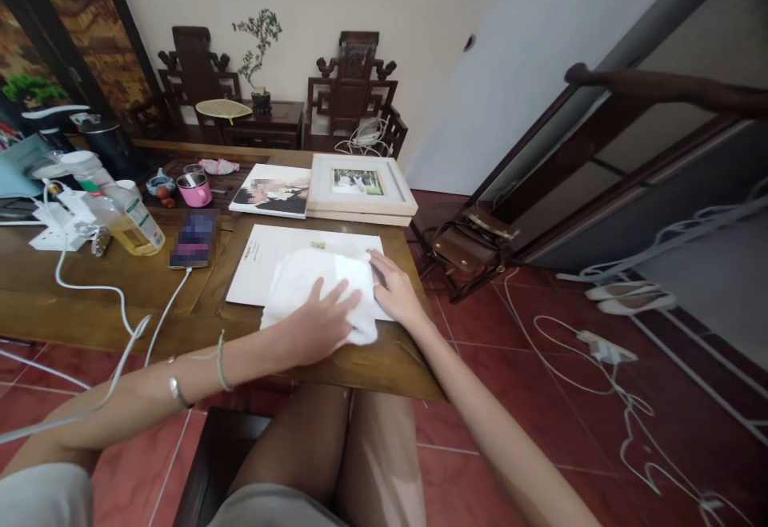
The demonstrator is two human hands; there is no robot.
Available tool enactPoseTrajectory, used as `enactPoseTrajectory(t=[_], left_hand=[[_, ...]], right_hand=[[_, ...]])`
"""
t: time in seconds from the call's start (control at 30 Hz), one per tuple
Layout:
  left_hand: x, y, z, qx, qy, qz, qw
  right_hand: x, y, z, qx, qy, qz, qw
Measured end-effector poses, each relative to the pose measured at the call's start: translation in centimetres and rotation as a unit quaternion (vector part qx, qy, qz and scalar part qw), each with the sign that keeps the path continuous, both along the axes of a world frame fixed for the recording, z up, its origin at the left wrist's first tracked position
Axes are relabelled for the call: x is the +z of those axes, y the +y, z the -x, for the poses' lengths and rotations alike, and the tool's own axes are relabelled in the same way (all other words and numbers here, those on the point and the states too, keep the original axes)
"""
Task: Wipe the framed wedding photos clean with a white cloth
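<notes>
A white cloth (pixel 312 279) lies on a flat white album or board (pixel 264 259) near the front edge of the wooden table (pixel 108 303). My left hand (pixel 321 323) rests flat on the cloth, fingers stretched out. Beside it, my right hand (pixel 393 287) lies with its fingers on the cloth's right edge, also spread. Neither hand grips anything that I can see.
Behind the board stand a framed photo (pixel 358 185) on a stack and a photo book (pixel 273 189). To the left are a phone (pixel 193 239) on a cable, a bottle (pixel 133 223), a pink cup (pixel 197 189) and a power strip (pixel 57 227). Cables trail over the red floor tiles at right.
</notes>
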State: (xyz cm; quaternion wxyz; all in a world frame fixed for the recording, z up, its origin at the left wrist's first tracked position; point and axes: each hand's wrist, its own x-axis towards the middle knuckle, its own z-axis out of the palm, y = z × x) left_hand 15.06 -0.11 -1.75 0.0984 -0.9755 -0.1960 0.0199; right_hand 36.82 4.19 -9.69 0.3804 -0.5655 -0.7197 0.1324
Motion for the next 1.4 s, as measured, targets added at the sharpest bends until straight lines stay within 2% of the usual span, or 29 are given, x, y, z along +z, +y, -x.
enactPoseTrajectory(t=[0.07, 0.13, 0.27, 0.37, 0.43, 0.5, 0.57, 0.63, 0.83, 0.93, 1.03, 1.17, 1.27, 1.33, 1.4], left_hand=[[0.3, -0.6, 0.5, -0.01, -0.002, 0.004, 1.0], [0.4, 0.5, 0.3, 0.003, -0.005, 0.03, 1.0], [0.4, 5.9, -1.2, 0.047, -0.009, 0.103, 0.994], [0.2, 9.7, -2.7, 0.084, -0.034, 0.128, 0.988], [0.0, 11.2, -3.3, 0.105, -0.052, 0.133, 0.984], [-0.2, 11.5, -3.6, 0.109, -0.061, 0.125, 0.984], [-0.2, 10.7, -3.3, 0.091, -0.055, 0.106, 0.989], [-0.1, 8.7, -2.7, 0.057, -0.037, 0.078, 0.995], [-0.3, 0.1, 0.5, -0.021, -0.026, -0.028, 0.999], [-0.5, -1.4, 1.0, -0.037, -0.032, -0.026, 0.998], [-0.5, 0.8, 0.1, -0.007, -0.039, 0.01, 0.999], [-0.1, 6.6, -1.5, 0.06, -0.035, 0.084, 0.994], [0.0, 10.2, -1.5, 0.098, -0.075, 0.12, 0.985], [0.0, 11.4, -0.9, 0.122, -0.099, 0.135, 0.978], [-0.1, 11.3, -0.3, 0.136, -0.097, 0.14, 0.976]], right_hand=[[-0.1, 0.0, 0.0, 0.0, -0.001, -0.002, 1.0], [-0.1, 0.1, 0.1, -0.004, -0.002, -0.006, 1.0], [0.0, 0.1, 0.1, -0.014, -0.006, -0.004, 1.0], [0.2, 0.0, 0.2, -0.017, -0.005, 0.0, 1.0], [0.2, -0.1, 0.2, -0.02, -0.006, -0.001, 1.0], [0.2, 0.0, 0.1, -0.021, -0.009, -0.004, 1.0], [0.1, 0.0, 0.1, -0.02, -0.01, -0.007, 1.0], [0.0, 0.1, 0.0, -0.015, -0.01, -0.01, 1.0], [-0.2, 0.1, -0.2, 0.002, -0.009, -0.007, 1.0], [-0.1, 0.1, -0.1, 0.002, 0.0, -0.005, 1.0], [0.0, 0.0, -0.1, -0.001, 0.001, -0.001, 1.0], [0.2, -0.1, 0.0, -0.008, -0.004, 0.001, 1.0], [0.3, -0.1, 0.1, -0.016, -0.001, 0.005, 1.0], [0.3, -0.1, 0.1, -0.016, 0.005, 0.005, 1.0], [0.2, -0.1, 0.1, -0.014, 0.009, 0.003, 1.0]])
